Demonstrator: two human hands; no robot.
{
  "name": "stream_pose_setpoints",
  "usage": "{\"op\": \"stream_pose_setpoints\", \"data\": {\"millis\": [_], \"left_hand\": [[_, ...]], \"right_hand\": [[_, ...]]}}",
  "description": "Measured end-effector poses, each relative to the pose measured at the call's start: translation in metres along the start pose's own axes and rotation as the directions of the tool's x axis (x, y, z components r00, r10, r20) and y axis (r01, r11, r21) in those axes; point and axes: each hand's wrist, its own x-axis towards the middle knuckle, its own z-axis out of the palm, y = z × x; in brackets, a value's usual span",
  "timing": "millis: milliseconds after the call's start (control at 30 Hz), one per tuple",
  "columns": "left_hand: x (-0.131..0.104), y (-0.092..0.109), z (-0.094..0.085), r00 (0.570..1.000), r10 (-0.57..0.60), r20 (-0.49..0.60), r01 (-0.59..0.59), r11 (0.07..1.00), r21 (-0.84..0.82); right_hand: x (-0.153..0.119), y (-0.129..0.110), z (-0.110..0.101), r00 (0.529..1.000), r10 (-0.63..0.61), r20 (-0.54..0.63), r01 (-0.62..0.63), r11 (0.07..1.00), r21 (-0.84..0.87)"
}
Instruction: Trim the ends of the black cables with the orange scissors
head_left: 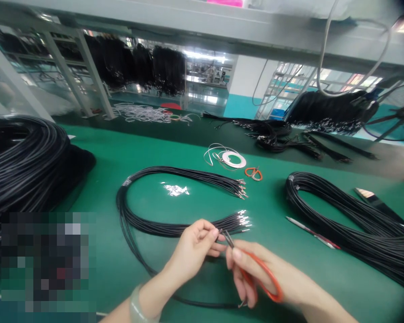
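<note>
My left hand (197,244) is closed in a pinch on the thin end of a black cable (144,264). Orange-handled scissors (271,280) are gripped in my right hand (247,264), their blades pointing at the pinched end; whether they touch it I cannot tell. Behind my left hand lies a curved bundle of black cables (155,226), tied at its left bend, with bare metallic tips at both ends. Small white scraps (176,190) lie inside its curve. Another cable end (243,304) shows below my right hand.
Large black cable coils (27,157) stand at left; another bundle (330,224) lies at right beside a pen (311,232). Behind are a white tape roll (238,164), orange-handled snips (253,174), white strips (138,112) and dark cables (272,141). A grey beam (188,27) crosses overhead.
</note>
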Motion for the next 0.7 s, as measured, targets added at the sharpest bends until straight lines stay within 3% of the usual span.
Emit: {"op": "stream_pose_setpoints", "data": {"millis": [200, 467, 700], "left_hand": [[-0.001, 0.001, 0.002, 0.999, 0.021, 0.028, -0.021, 1.000, -0.004], [-0.002, -0.004, 0.002, 0.998, 0.045, 0.045, -0.044, 0.999, -0.027], [-0.004, -0.006, 0.003, 0.995, 0.101, -0.015, -0.100, 0.995, 0.029]], "right_hand": [[0.004, 0.007, 0.012, 0.995, 0.097, 0.001, -0.097, 0.995, 0.038], [0.011, 0.011, 0.016, 0.998, 0.064, -0.026, -0.062, 0.995, 0.084], [0.015, 0.017, 0.020, 0.997, 0.052, -0.062, -0.046, 0.994, 0.096]]}}
